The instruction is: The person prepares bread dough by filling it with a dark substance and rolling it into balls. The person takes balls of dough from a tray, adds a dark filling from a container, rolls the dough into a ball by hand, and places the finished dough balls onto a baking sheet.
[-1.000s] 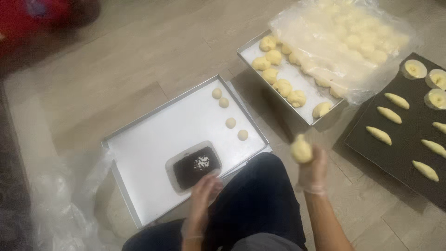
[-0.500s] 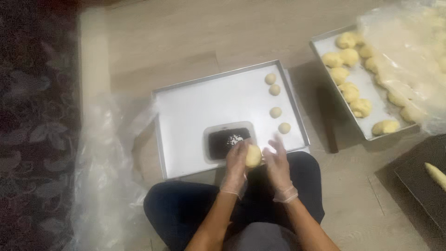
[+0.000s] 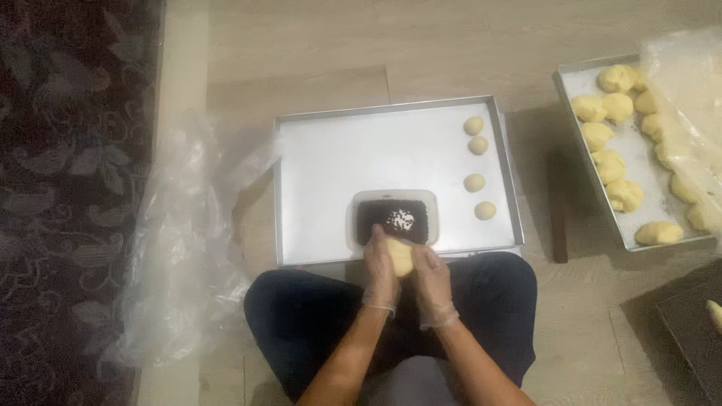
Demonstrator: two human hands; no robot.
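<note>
My left hand (image 3: 380, 269) and my right hand (image 3: 432, 277), both in thin clear gloves, press together around a pale yellow dough ball (image 3: 400, 256) held over my lap. Just beyond it, a clear plastic tub of dark filling (image 3: 392, 218) with a light speck in the middle sits at the near edge of a metal tray (image 3: 338, 162). Several small dough balls (image 3: 478, 164) lie in a column along that tray's right side.
A second metal tray (image 3: 645, 195) of larger dough lumps sits at the right, partly under clear plastic film (image 3: 688, 83). A dark baking tray (image 3: 696, 338) shows at the bottom right corner. Crumpled clear plastic (image 3: 180, 240) lies left, next to a dark patterned rug (image 3: 71, 173).
My right hand brought a dough ball from the right-hand tray to my lap, and my left hand joined it. The view swung left and settled over the near tray.
</note>
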